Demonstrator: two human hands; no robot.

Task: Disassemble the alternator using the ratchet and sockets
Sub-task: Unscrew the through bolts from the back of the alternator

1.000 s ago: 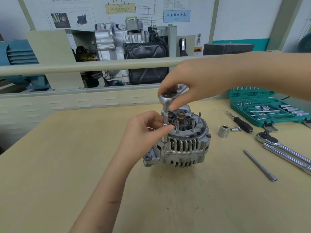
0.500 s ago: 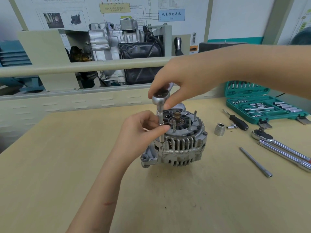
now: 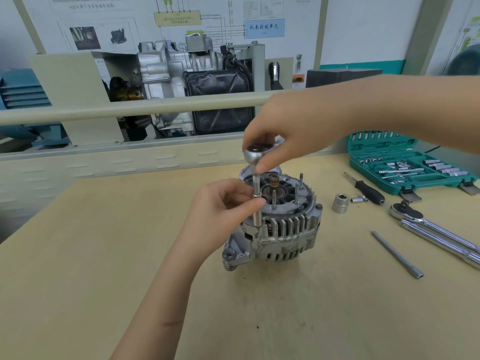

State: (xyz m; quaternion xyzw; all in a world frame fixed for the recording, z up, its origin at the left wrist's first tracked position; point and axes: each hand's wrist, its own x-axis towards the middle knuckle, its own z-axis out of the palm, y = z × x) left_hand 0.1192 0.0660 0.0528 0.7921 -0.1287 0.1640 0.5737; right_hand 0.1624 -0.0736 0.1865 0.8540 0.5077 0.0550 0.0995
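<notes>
**Ratchet upright on the alternator, both hands on the tool**

The left hand [image 3: 223, 206] reaches in from the lower left, its grip pinched narrow around the slim, knurled steel extension [image 3: 257, 201] about halfway up the shaft. The extension stands upright, its lower end seated at the near-left edge of the alternator [image 3: 280, 229]. The alternator sits near the middle of the pale wooden desk [image 3: 104, 255]; it is a rounded cast-metal housing, dull grey and scuffed, with slotted vents round its side and thin studs rising from its top. What the extension's tip engages is hidden. The right hand [image 3: 283, 136] comes from the upper right and closes over the polished round head of the ratchet [image 3: 255, 153]; the handle is mostly covered by the fingers.

Further right lie a loose chrome socket [image 3: 340, 203], a black-handled driver [image 3: 368, 190], a long thin bar [image 3: 397, 254] and two larger chrome handles [image 3: 436, 235] cut off by the frame edge. Behind them is an open green socket case [image 3: 413, 165].

Compared with half a second earlier, both hands hold the same places on the tool.
</notes>
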